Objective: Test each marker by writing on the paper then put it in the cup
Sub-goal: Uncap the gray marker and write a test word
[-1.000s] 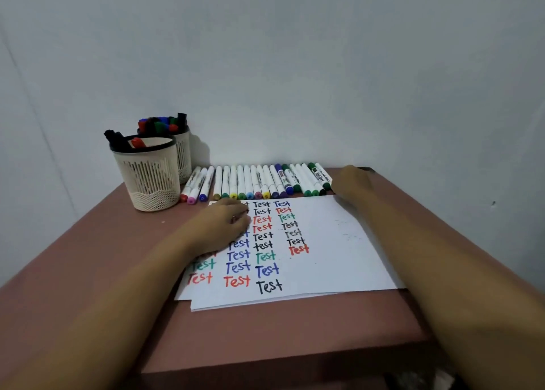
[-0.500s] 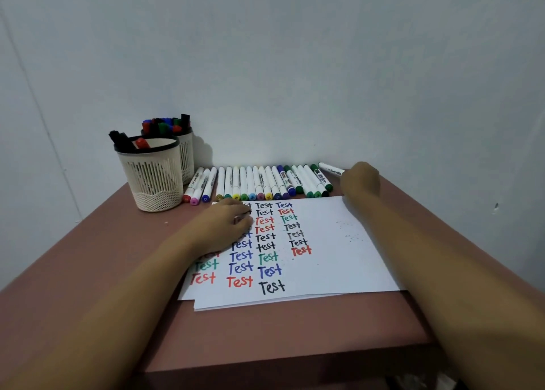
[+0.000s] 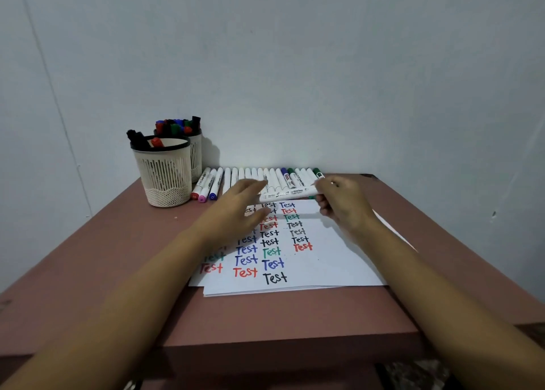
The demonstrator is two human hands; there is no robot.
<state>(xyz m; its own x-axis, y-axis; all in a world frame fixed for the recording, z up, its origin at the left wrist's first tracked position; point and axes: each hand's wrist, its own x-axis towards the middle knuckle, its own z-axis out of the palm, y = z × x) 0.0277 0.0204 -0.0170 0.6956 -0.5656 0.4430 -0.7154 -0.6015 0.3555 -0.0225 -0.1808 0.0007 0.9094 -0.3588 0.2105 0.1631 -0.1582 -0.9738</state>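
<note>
My right hand (image 3: 343, 204) grips a white marker (image 3: 287, 194) by its right end and holds it level above the top of the paper (image 3: 333, 260). My left hand (image 3: 240, 209) hovers over the paper with fingers spread, its fingertips close to the marker's left end. The paper carries columns of the word "Test" in black, red, blue and green. A row of markers (image 3: 259, 180) lies side by side along the back of the table. A cream mesh cup (image 3: 163, 173) at the back left holds a few markers.
A second mesh cup (image 3: 194, 153) full of markers stands behind the first, against the wall. The brown table (image 3: 88, 257) ends at a front edge near me. A grey wall closes off the back and the left.
My right hand lifted a marker from the right end of the row and brought it left over the paper. My left hand rose off the paper and opened toward the marker.
</note>
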